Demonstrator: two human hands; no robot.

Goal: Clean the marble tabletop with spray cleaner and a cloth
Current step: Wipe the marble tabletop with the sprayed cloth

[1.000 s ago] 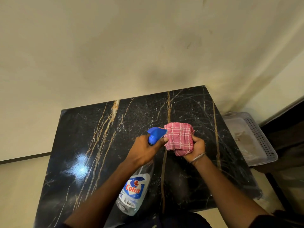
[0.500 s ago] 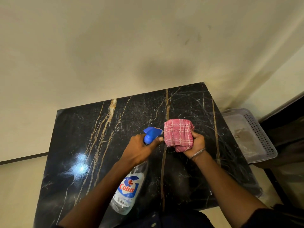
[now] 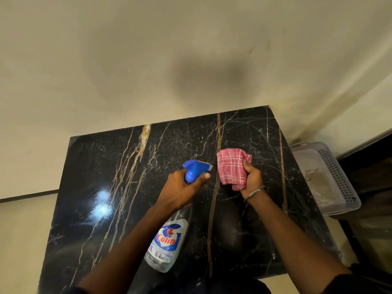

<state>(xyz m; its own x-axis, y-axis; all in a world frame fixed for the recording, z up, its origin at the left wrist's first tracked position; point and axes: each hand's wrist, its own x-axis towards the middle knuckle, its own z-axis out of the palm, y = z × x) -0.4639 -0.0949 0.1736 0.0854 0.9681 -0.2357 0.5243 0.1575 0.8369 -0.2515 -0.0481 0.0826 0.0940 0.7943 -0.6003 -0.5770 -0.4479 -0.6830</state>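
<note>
Gripping Colin spray bottle [image 3: 167, 242] by neck, left hand [image 3: 182, 189] fingers trigger; bottle looks near-empty, light, slick. Right hand [image 3: 251, 177] clutches soft pink checked cloth [image 3: 231, 168] above black marble tabletop [image 3: 106, 187].

Light: dim, warm indoor | Glare: bright white hotspot on glossy black marble counter [image 3: 101, 200] | Shadow: soft dark patch on cream wall [image 3: 207, 79] | Quality: wide-angle bowing at edges, slight softness.

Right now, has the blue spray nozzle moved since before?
Yes, slightly: the blue nozzle drew left, off the central gold vein.
</note>
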